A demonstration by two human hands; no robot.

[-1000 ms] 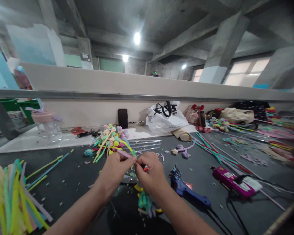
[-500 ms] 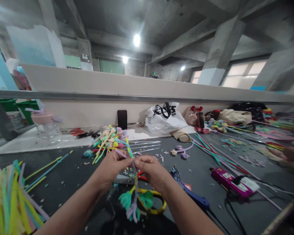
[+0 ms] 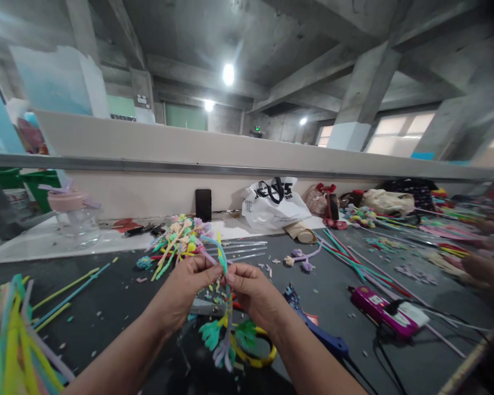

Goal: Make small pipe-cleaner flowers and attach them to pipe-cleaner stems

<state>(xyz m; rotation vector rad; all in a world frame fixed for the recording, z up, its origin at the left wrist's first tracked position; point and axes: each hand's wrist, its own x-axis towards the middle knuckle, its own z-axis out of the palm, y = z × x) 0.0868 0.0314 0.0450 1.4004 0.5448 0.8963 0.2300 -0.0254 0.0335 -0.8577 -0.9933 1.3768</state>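
Note:
Between both hands is a sprig of pipe cleaner flowers (image 3: 228,321), held by its stems with the flower heads hanging downward. Its heads are teal, green and pale purple. My left hand (image 3: 197,277) pinches the upper stems, where yellow, blue and purple ends stick up. My right hand (image 3: 249,282) presses thumb and finger on the same stems, fingertips nearly touching those of the left. Behind the sprig lies a yellow loop handle (image 3: 255,362), with a grey blade (image 3: 208,308) and something red partly hidden by the hands.
Loose pipe cleaners (image 3: 8,334) bunch at the left. Finished flowers (image 3: 181,236) pile behind my hands. To the right lie a blue glue gun (image 3: 321,332), a corded magenta power strip (image 3: 382,312) and long stems. A white bag (image 3: 274,206) stands behind; another person's hand (image 3: 483,271) shows far right.
Both hands stay closed on the stems at nearly the same place, with small finger shifts. The view has moved slightly, so the surroundings sit a little lower and further left.

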